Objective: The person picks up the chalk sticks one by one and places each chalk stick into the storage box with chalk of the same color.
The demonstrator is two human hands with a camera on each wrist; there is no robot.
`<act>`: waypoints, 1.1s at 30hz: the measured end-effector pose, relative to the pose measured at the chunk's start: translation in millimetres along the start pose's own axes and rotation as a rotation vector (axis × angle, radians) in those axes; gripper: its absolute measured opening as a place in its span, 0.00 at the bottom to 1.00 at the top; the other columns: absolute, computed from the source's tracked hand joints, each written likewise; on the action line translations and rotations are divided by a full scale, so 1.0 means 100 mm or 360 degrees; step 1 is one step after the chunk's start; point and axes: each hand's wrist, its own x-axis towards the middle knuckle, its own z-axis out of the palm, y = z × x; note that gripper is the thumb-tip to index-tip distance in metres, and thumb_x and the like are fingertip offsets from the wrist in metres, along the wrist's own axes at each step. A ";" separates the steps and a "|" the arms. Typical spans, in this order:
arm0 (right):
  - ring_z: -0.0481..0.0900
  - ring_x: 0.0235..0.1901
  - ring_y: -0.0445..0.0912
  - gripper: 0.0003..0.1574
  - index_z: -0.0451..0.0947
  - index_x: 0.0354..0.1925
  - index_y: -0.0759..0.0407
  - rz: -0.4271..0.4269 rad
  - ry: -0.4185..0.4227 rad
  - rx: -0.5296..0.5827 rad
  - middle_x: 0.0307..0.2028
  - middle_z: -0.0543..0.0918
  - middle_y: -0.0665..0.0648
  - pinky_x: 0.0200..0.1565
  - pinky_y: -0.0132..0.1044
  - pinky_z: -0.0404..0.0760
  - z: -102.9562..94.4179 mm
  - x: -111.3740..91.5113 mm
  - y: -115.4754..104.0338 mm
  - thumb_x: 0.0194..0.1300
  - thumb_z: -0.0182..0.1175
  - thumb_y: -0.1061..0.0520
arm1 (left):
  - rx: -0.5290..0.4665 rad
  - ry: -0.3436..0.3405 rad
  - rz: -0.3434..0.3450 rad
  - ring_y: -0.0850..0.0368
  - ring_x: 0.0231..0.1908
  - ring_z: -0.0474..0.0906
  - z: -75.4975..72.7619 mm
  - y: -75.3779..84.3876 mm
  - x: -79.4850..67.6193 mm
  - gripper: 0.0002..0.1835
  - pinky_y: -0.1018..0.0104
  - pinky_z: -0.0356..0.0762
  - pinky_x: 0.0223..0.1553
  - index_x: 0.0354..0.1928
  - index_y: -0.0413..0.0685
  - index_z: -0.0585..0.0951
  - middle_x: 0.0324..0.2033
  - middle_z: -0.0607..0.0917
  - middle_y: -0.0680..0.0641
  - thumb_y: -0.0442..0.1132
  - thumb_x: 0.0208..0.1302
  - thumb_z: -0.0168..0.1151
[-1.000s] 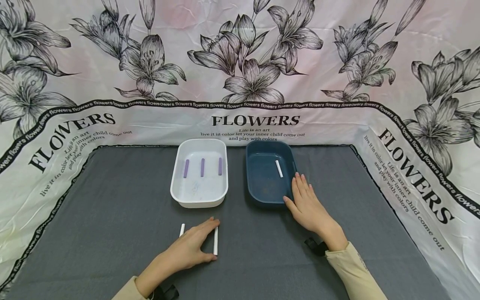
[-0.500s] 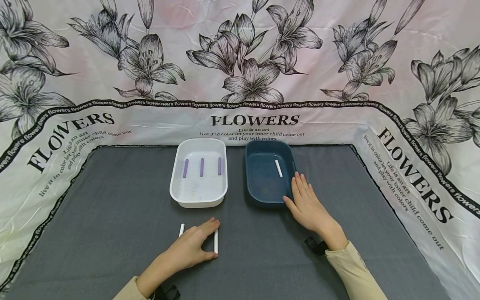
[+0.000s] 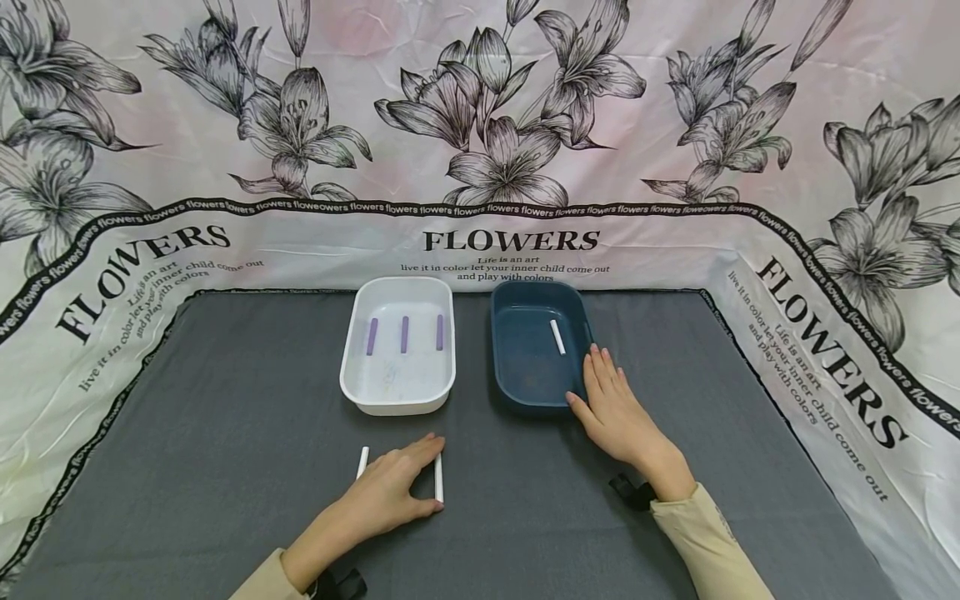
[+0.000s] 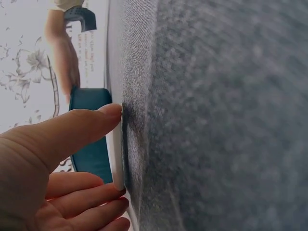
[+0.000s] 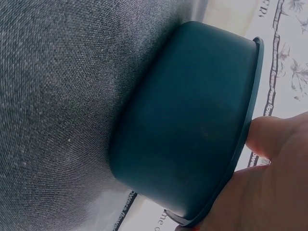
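In the head view my left hand point(image 3: 386, 492) holds a white chalk stick point(image 3: 438, 477) by its two ends, thumb at the near end and fingers at the far end. The left wrist view shows the same white chalk point(image 4: 115, 154) close to the grey cloth. Another white chalk stick point(image 3: 363, 460) lies partly hidden behind that hand. My right hand point(image 3: 618, 408) rests with straight fingers on the right rim of the dark blue box point(image 3: 528, 407). A white chalk stick point(image 3: 557, 337) lies inside this box. In the right wrist view the thumb touches the box rim point(image 5: 248, 115).
Left of the blue box stands a white box point(image 3: 397, 408) with three purple chalk sticks point(image 3: 404, 335) lying apart in it. Both boxes stand at the back of the grey cloth point(image 3: 225, 433), near the flower-printed fabric point(image 3: 322, 242).
My left hand has shifted slightly to the right, and the white chalk between its thumb and fingers has moved with it. The right hand and both boxes stay in place.
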 end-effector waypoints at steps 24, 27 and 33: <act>0.29 0.76 0.59 0.49 0.38 0.75 0.74 0.0007 0.0003 -0.0006 0.77 0.35 0.67 0.72 0.61 0.40 -0.01 0.00 0.00 0.79 0.39 0.38 | -0.0066 0.0013 0.0070 0.44 0.70 0.64 0.09 0.13 0.08 0.41 0.44 0.70 0.62 0.69 0.31 0.68 0.68 0.70 0.36 0.43 0.58 0.74; 0.29 0.76 0.59 0.49 0.38 0.75 0.74 0.0006 0.0002 -0.0002 0.77 0.35 0.67 0.72 0.61 0.39 -0.01 0.00 0.00 0.79 0.39 0.38 | -0.0065 0.0034 0.0085 0.44 0.70 0.64 0.10 0.14 0.10 0.41 0.44 0.70 0.61 0.69 0.31 0.68 0.68 0.70 0.36 0.42 0.58 0.74; 0.30 0.76 0.59 0.49 0.39 0.75 0.74 0.0003 0.0007 -0.0009 0.77 0.35 0.67 0.72 0.61 0.40 -0.01 -0.01 0.00 0.79 0.39 0.38 | -0.0075 0.0065 0.0128 0.44 0.70 0.63 0.11 0.17 0.13 0.41 0.45 0.70 0.61 0.69 0.30 0.68 0.68 0.70 0.35 0.41 0.58 0.74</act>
